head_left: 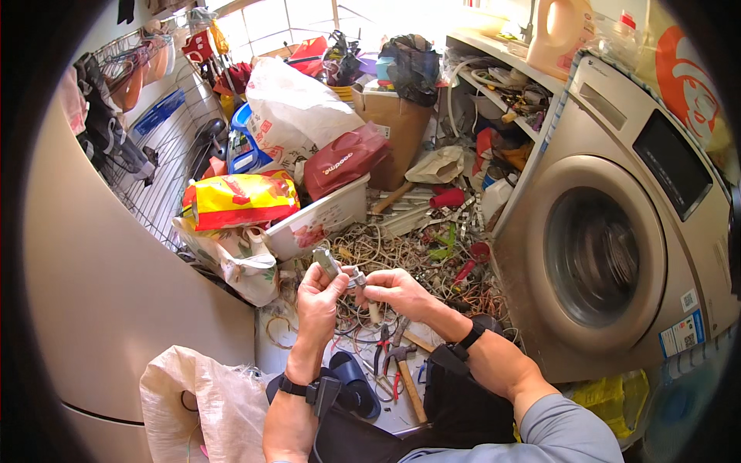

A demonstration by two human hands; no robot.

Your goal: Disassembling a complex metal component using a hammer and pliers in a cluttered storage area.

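Note:
My left hand (315,299) is closed around a grey metal piece (326,264) that sticks up past the thumb. Close beside it, my right hand (400,293) pinches a small silvery metal part (357,278); its exact kind is too small to tell. A pale cylindrical piece (374,312) shows just under the right fingers, and I cannot tell whether it joins that part. Below the hands lie a hammer with a wooden handle (413,391) and pliers (381,349). Behind the hands spreads a tangled heap of wires and scrap (417,258).
A washing machine (509,309) stands on the right, a large beige panel (147,309) on the left. Bags and a white bin (328,218) crowd the far side. A woven sack (204,393) sits near left, blue slippers (353,383) by my legs.

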